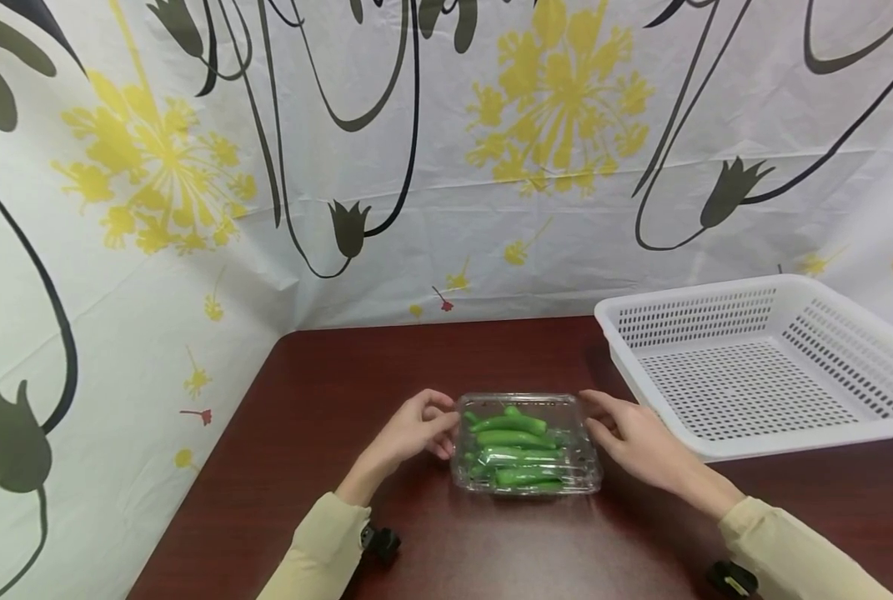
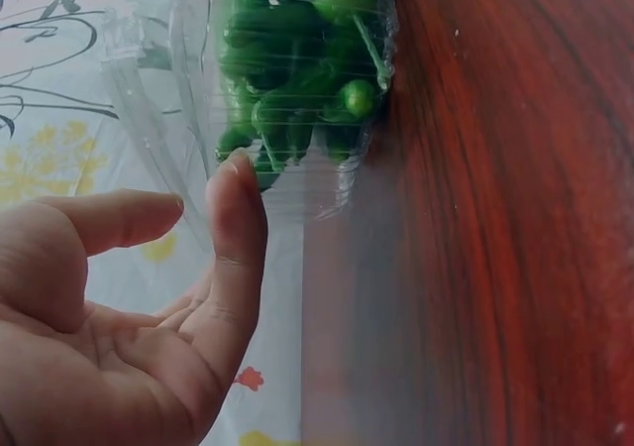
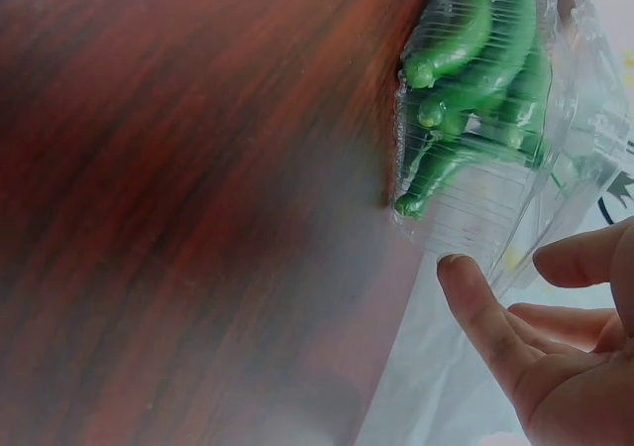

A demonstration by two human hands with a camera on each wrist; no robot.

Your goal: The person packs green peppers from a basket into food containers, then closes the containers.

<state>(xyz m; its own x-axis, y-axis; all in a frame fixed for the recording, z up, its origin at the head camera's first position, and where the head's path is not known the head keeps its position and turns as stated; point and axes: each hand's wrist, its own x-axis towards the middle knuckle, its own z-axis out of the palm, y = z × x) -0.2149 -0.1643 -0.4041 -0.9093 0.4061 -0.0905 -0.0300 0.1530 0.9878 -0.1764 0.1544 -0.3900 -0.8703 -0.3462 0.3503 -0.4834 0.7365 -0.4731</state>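
A clear plastic clamshell box (image 1: 527,485) lies on the table with several green peppers (image 1: 512,438) inside. In the left wrist view, a gap seems to show between its lid (image 2: 147,129) and its base. At the box's left side is my left hand (image 1: 413,429), its thumb and fingers apart and the fingertips at the edge. My right hand (image 1: 634,437) is at the opposite side, fingers loosely bent. The right wrist view has its fingertips (image 3: 458,268) close to the box's lower corner. Whether either hand firmly touches the plastic is hard to tell.
A white perforated plastic basket (image 1: 644,387) stands at the right, just beyond my right hand. The dark red wooden table (image 1: 356,367) meets a patterned white cloth (image 1: 431,225) hanging at the back and left.
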